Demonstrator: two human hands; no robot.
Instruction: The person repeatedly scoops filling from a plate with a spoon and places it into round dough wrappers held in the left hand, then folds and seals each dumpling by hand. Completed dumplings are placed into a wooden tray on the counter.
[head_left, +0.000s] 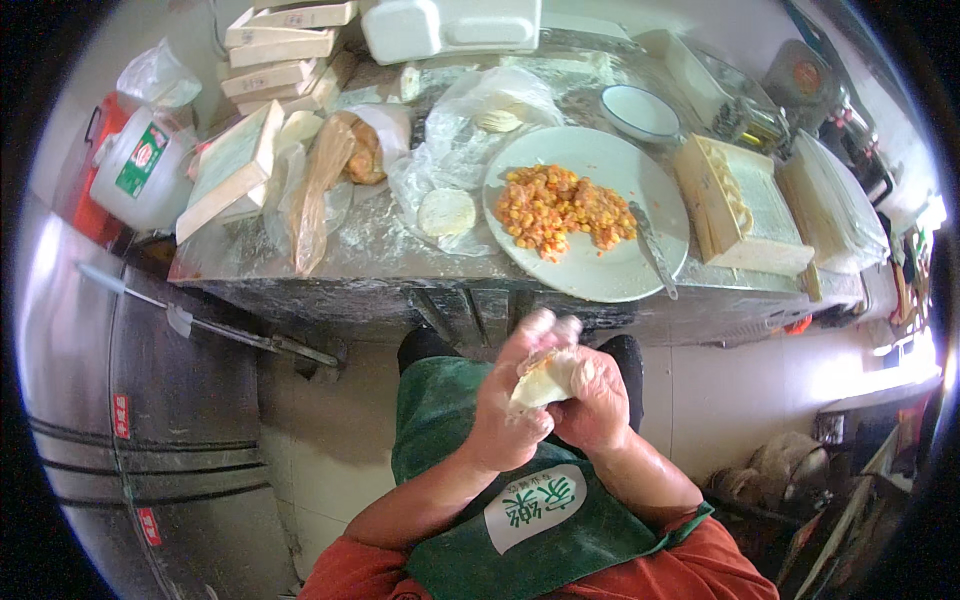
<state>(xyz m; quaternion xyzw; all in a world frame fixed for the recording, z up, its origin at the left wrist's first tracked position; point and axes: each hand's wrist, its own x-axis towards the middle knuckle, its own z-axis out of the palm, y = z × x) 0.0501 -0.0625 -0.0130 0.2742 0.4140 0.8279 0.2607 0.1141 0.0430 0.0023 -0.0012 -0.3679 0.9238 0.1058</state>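
Note:
Above my lap, both hands are around a folded dough wrapper (541, 384) with a trace of orange filling at its upper edge. My left hand (501, 409) supports it from the left, with fingers blurred above it. From the right, my right hand (602, 394) pinches the dough. Beyond them, at the table edge, a large white plate (600, 279) bears a mound of orange and yellow chopped filling (559, 210). A flat metal spreader (654, 247) leans on the plate's right side. To its left, round dough wrappers (447, 212) lie on a plastic bag (409, 176).
On the right, a wooden tray (772, 210) holds a row of dumplings (727, 187). A white enamel bowl (640, 112) sits behind the plate. Stacked wooden trays (277, 56), a white plastic jug (142, 169) and a tied plastic bag (319, 195) occupy the left side.

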